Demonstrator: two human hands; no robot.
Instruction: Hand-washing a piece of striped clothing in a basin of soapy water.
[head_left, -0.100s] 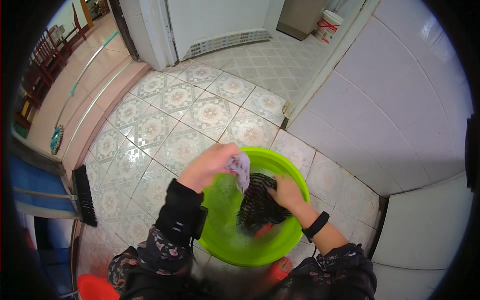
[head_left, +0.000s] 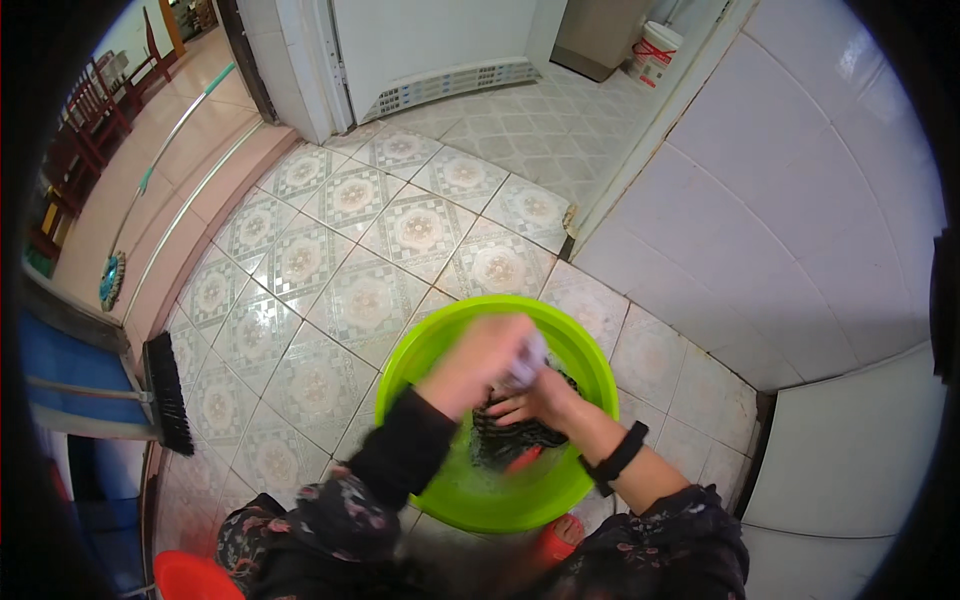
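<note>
A bright green round basin [head_left: 598, 375] with sudsy water stands on the tiled floor in front of me. Over it my left hand [head_left: 478, 358], blurred by motion, is closed around a small bunched lilac cloth [head_left: 528, 362]. My right hand [head_left: 546, 402] is right beside that cloth, fingers stretched and apart; whether it touches the lilac cloth I cannot tell. Under the right hand, a dark striped cloth [head_left: 508, 440] lies partly in the water. A red patch [head_left: 524, 460] shows at its lower edge, its kind unclear.
A broom head [head_left: 168, 393] stands at the left, and a mop [head_left: 112, 280] lies beyond by the raised step. A red plastic rim [head_left: 195, 577] shows at lower left. White wall panels [head_left: 780, 220] flank the right. A white bucket [head_left: 655, 52] is through the doorway.
My left hand has swung right with the lilac cloth, toward my right hand. The right hand has come off its grip on the dark cloth, moved slightly left and spread its fingers.
</note>
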